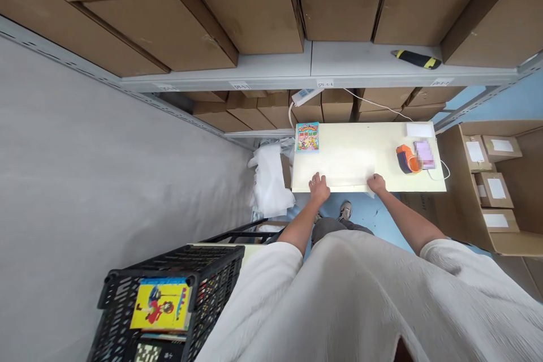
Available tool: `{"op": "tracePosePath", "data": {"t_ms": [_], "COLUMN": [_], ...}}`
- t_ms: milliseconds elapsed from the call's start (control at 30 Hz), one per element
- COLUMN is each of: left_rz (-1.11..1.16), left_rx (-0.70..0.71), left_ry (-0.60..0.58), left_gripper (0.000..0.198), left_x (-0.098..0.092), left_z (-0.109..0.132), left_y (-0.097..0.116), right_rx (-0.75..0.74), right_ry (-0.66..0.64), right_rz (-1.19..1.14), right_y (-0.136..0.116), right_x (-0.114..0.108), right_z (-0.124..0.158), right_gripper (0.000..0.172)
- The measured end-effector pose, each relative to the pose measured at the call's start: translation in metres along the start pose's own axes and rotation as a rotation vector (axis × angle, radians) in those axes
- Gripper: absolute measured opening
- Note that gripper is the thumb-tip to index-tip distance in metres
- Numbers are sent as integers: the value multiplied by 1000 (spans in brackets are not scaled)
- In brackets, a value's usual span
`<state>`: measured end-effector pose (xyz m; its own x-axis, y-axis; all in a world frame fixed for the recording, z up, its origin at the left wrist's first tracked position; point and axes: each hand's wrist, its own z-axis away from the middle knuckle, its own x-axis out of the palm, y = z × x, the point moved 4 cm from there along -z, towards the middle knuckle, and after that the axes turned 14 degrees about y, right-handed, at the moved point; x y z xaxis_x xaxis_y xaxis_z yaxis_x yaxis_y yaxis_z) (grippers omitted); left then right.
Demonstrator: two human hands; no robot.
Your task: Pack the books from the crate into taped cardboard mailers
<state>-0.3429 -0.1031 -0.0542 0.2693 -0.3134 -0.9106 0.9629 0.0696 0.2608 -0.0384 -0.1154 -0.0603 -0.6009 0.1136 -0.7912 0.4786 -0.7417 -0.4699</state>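
Fingers (314, 182) of the left hand (319, 189) lie spread open on the near edge of a pale table (352, 138), gripping nothing. A faint sheet (343, 167) lies just ahead of them, and the curled right hand (376, 184) sits at its edge, its hold unclear. Farther out, left to right: black crate (212, 263), white wrapping (269, 181), picture book (307, 137), orange object (406, 158), pink packet (424, 154), cardboard box (449, 181).

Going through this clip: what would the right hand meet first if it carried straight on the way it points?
Probably the pale flat sheet on the cream tabletop, just ahead of the right hand; depth is unclear, and the sheet barely stands out.
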Motion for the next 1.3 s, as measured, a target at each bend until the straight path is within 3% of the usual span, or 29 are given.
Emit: {"op": "tracePosePath", "data": {"t_ms": [100, 200, 267, 367, 500, 633, 833, 967, 1167, 1300], "left_rz": [7, 11, 6, -2, 0, 51, 97, 95, 108, 138], "left_rx": [0, 13, 25, 36, 40, 58, 54, 60, 181, 239], "left_ry": [-23, -48, -58, -71, -90, -88, -24, 8, 11, -31], "left_gripper": [69, 66, 66, 66, 60, 59, 68, 71, 79, 90], "left_x": [-1, -2, -3, -5, -9, -16, -34, -48, -58, -55], "left_z": [3, 3, 2, 1, -2, -9, -36, -61, -90, -100], "left_y": [-2, -5, -6, -8, -12, -20, -46, -65, -81, -86], "right_rx": [-12, -192, -358, -517, -558, -536, -473, -377, -134, 1], "right_ry": [39, 118, 131, 96, -52, -139, -100, -95, -130, -151], "right_rz": [32, 168, 242, 288, 369, 441, 375, 181, -131, -306], "right_y": [5, -1, -11, -27, -35, -35, -56, -94, -160, -198], "right_x": [-3, -6, -3, 7, 25, 34, 34, 48, 90, 122], "right_z": [2, 8, 14, 21, 27, 30, 28, 28, 32, 33], "right_gripper": [14, 36, 42, 44, 42, 42, 41, 35, 18, 30]}}
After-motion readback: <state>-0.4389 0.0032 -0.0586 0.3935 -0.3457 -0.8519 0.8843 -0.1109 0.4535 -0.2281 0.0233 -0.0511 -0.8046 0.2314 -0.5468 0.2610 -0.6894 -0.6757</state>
